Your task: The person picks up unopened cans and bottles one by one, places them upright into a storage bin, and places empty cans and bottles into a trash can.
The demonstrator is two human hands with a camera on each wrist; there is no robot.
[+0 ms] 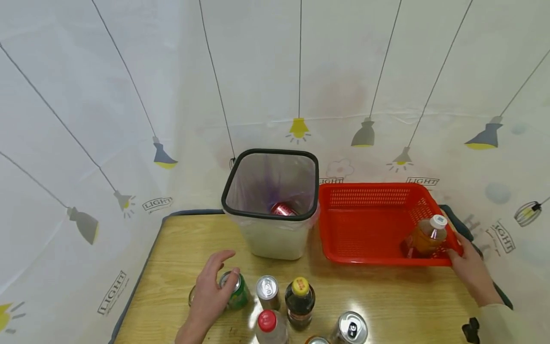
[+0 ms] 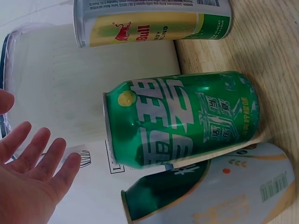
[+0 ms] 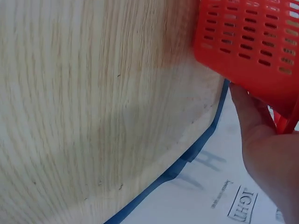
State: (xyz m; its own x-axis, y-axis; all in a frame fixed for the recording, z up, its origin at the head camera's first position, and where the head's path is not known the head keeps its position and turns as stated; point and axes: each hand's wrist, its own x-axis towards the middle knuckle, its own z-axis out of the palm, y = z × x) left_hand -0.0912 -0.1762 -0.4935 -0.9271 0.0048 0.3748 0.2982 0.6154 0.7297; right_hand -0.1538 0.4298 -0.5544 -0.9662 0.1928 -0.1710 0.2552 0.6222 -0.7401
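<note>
My left hand (image 1: 211, 287) hovers by a green soda can (image 1: 238, 291), thumb and fingers spread apart with nothing between them. The left wrist view shows those fingers (image 2: 44, 156) off the green can's top end (image 2: 182, 119). A Red Bull can (image 2: 154, 21) and a white-and-green can (image 2: 219, 191) stand on either side of it. At the right, my right hand (image 1: 470, 272) grips the right end of a red plastic basket (image 1: 365, 229); part of its fingers is hidden by the basket wall. A white-capped bottle of amber drink (image 1: 425, 236) stands in that basket.
A lined trash bin (image 1: 275, 239) with a red can (image 1: 283, 209) inside stands left of the basket. Near the front are a yellow-capped dark bottle (image 1: 300, 303), a red-capped clear bottle (image 1: 271, 328) and a silver-topped can (image 1: 351, 328). A patterned cloth (image 1: 266, 71) hangs behind the wooden table (image 1: 185, 239).
</note>
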